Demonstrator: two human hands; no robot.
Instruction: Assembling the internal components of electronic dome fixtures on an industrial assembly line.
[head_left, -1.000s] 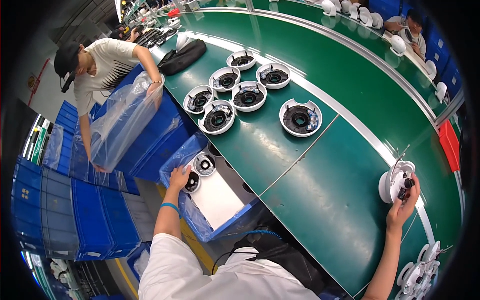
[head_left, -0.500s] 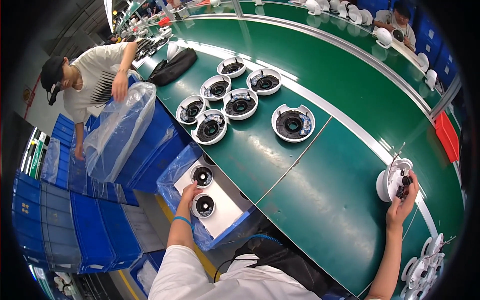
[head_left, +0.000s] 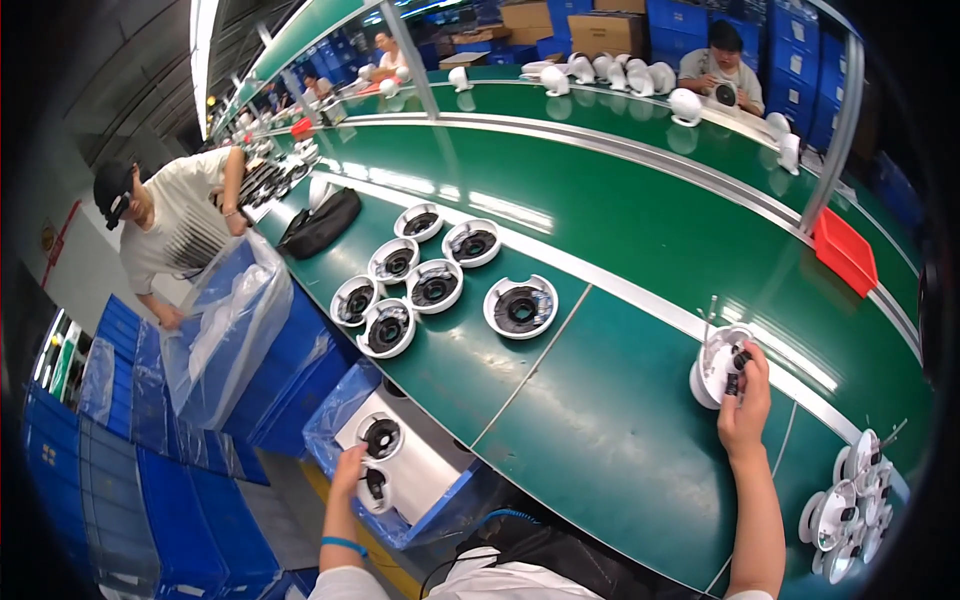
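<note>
My left hand (head_left: 345, 478) reaches into a plastic-lined blue bin. Its fingers are closed at the rim of a round white housing (head_left: 378, 494), which sits tilted. Just above that housing, a second white housing with a black ring (head_left: 381, 437) lies on a white sheet (head_left: 425, 470). On the right, my right hand (head_left: 745, 410) grips a white dome-shaped part (head_left: 712, 372) with black pieces and thin wires, at the bench's far edge. Several white bowl-shaped housings with black inner rings (head_left: 435, 287) stand grouped on the green bench, and one more (head_left: 521, 307) stands apart to their right.
Stacked white parts with wires (head_left: 850, 505) stand at the right. A black pouch (head_left: 322, 222) lies at the bench's left end. A co-worker (head_left: 165, 215) handles a plastic-lined blue crate (head_left: 235, 330). Beyond the green belt are a red tray (head_left: 845, 252) and another person (head_left: 722, 75).
The view has tilted up, showing more of the far side. The lower housing in the bin has tipped at my left fingers. My right hand still holds the white part.
</note>
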